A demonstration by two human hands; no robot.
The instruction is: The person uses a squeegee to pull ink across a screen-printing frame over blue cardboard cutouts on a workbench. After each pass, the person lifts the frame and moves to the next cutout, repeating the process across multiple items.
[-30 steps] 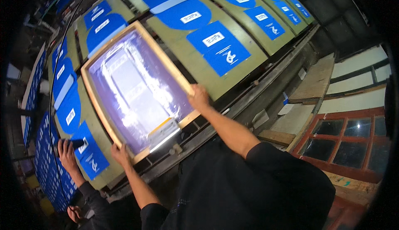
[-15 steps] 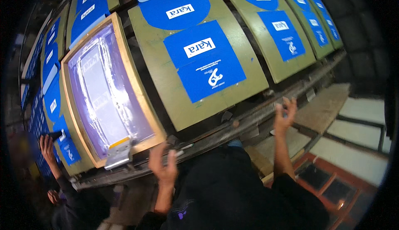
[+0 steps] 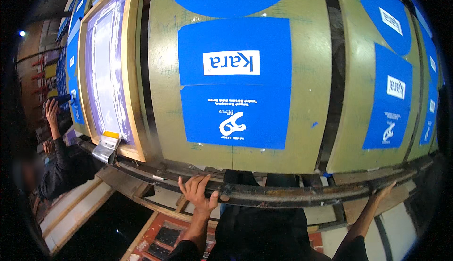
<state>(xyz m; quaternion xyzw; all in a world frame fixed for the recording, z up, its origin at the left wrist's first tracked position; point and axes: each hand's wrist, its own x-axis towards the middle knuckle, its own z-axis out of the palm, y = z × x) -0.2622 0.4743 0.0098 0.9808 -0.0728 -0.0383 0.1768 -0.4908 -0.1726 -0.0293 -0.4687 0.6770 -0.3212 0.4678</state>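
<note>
Left hand (image 3: 197,191): I see it gripping the metal rail (image 3: 283,194), fingers spread wide.
Right hand (image 3: 383,191): touching the rail's far end; grip, can't tell.
Printed sheet (image 3: 234,82): right above both.

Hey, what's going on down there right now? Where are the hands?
Left hand gripping the dark metal rail at the table edge. Right hand resting on the same rail. Wooden printing screen frame lies untouched at left. A co-worker's hand beyond it.
</note>
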